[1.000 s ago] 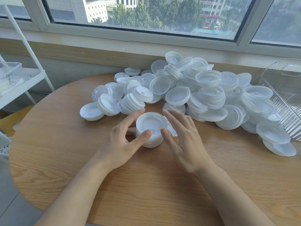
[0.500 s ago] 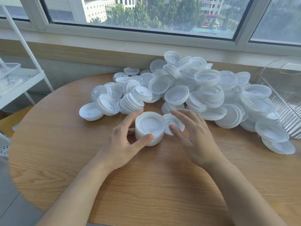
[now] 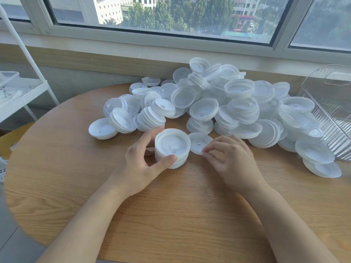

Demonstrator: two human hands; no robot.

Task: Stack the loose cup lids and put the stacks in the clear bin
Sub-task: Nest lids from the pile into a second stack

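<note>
Round wooden table (image 3: 171,215) under a window: left hand (image 3: 140,164), thumb and forefinger curled round a short lid stack (image 3: 172,149); right hand (image 3: 230,160) pinching a single lid (image 3: 199,142) beside it; loose lid heap (image 3: 237,111) behind; clear bin (image 3: 330,103) far right.

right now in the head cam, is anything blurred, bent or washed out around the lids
Head view: daylight from the window is soft, with faint shadows on the table; the white lid pile runs pale, so edges merge; the wide lens bows the window frame and table rim; corners smear, most at lower left; the left hand, lid stack and right hand look sharp.
</note>
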